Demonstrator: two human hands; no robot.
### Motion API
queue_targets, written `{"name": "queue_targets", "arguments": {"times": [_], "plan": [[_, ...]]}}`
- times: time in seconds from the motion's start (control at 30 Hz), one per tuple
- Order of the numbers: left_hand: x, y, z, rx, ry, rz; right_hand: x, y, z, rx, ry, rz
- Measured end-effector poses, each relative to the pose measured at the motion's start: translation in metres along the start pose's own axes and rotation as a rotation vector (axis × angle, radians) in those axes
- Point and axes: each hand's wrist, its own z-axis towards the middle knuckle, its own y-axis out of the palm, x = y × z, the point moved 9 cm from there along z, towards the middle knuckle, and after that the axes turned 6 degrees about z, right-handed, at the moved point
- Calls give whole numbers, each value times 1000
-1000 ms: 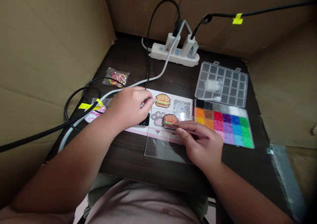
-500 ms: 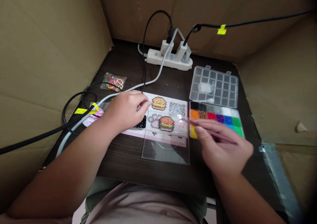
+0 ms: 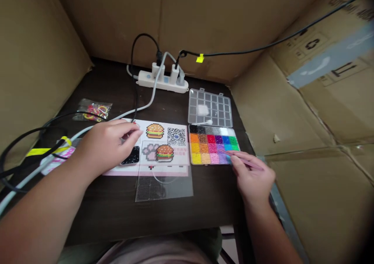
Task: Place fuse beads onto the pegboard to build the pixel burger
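Note:
Pink tweezers (image 3: pixel 248 162) are gripped in my right hand (image 3: pixel 254 178), their tips over the purple and pink compartments of the bead box (image 3: pixel 201 164). Whether a bead sits between the tips is too small to tell. My left hand (image 3: pixel 108 143) hovers above the pattern sheet (image 3: pixel 121 173) with thumb and fingers pinched together; anything between them is hidden. Beside it is a small tray of black beads (image 3: pixel 133 155). A clear pegboard (image 3: pixel 178 186) overlaps the sheet and carries a bead burger (image 3: pixel 165 153). A printed burger (image 3: pixel 155 131) shows above it.
The bead box's clear lid (image 3: pixel 223 114) lies opened back, holding a white packet (image 3: pixel 203 110). A power strip (image 3: pixel 163 84) with plugs and cables stands behind. Cables (image 3: pixel 143 109) cross the left side near a bag of colourful rings (image 3: pixel 93 111). Cardboard walls (image 3: pixel 204 18) surround the table.
My right hand has carried the tweezers from beside the pegboard to over the bead box. The view has turned right. My left hand keeps its pinch near the black bead tray.

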Motion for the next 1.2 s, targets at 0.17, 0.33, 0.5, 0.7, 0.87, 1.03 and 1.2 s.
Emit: {"name": "queue_targets", "arguments": {"times": [0.17, 0.33, 0.5, 0.7, 0.87, 1.03, 1.2], "plan": [[3, -1, 0, 17, 50, 36, 8, 7, -4, 17, 21, 76], [9, -5, 1, 35, 86, 44, -9, 27, -4, -87, -64, 95], [12, -5, 2, 33, 90, 41, -14, 41, -8, -152, -106, 78], [16, -8, 2, 44, 112, 50, -10, 42, -8, -155, -77, 51], [17, -8, 2, 36, 120, 57, -12, 42, -7, -162, -93, 37], [16, -8, 2, 47, 122, 65, -7, 42, -8, -165, -63, 28], [15, -7, 2, 44, 122, 56, -5, 42, -8, -154, -25, 38]]}}
